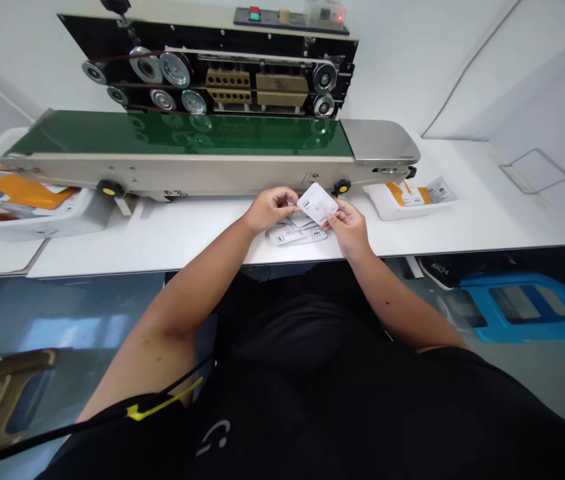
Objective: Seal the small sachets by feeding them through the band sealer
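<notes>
The band sealer [202, 100] with its green belt [177, 133] fills the white table [462, 220]; just in front of it the left hand [267, 208] and right hand [350, 230] both pinch one white pouch [317, 203] above a loose pile of pouches [295, 235]. Gripping it by the edges, flat and square, seems wisest

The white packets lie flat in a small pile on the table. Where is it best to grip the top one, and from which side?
Probably at a corner on the near left, coming from the person's side. The pile is thin, flat and slightly fanned, so only a projecting corner lets a thumb and finger pinch. The left hand and right hand hold another packet above it.
</notes>
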Tool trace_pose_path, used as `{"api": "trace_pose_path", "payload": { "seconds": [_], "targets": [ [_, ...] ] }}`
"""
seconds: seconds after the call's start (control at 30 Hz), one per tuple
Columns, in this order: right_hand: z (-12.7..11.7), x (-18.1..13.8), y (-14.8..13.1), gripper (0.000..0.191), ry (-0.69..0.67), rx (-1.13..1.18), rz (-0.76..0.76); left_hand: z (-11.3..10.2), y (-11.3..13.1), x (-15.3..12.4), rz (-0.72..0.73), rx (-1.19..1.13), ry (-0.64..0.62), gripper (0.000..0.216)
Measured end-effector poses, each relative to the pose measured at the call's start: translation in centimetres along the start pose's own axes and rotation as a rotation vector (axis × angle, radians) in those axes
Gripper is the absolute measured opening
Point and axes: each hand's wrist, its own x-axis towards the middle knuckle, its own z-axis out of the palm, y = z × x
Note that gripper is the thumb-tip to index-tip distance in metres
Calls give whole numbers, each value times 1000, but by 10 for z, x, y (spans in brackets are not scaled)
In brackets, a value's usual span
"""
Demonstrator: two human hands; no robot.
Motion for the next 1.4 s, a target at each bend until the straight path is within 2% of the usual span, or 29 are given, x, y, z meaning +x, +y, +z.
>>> {"api": "trace_pose_path", "payload": {
  "seconds": [0.1,0.2,0.3,0.43,0.6,0.73,1.0,1.13,1.27,1.33,1.4],
  "targets": [
    [-3,4,-2,67,-17,23,32,1,3,-1,-10,-75,-55,37],
    [-5,7,-5,66,-66,52,84,3,4,-2,-15,-66,-72,43],
    [-4,8,-7,65,-111,61,130,3,3,-3,-21,2,-30,32],
    [-2,5,-9,71,-154,0,146,2,2,-3,13,48,44,32],
    [1,-2,-11,84,-204,-156,94,1,3,-2,82,124,133,31],
    [3,-7,-15,88,-221,-234,68,1,5,-2,95,153,153,32],
    [4,-7,-12,67,-218,-271,61,1,8,-4,116,178,119,33],
    [4,-7,-11,64,-226,-246,53,1,6,-4,134,206,108,35],
    [4,-7,-11,64,-233,-268,45,1,6,-4,136,225,123,29],
    [4,-8,-14,63,-230,-340,19,2,7,-4,143,221,139,24],
    [5,-10,-21,59,-201,-507,-77,2,9,-4,151,217,147,20]
  ]
}}
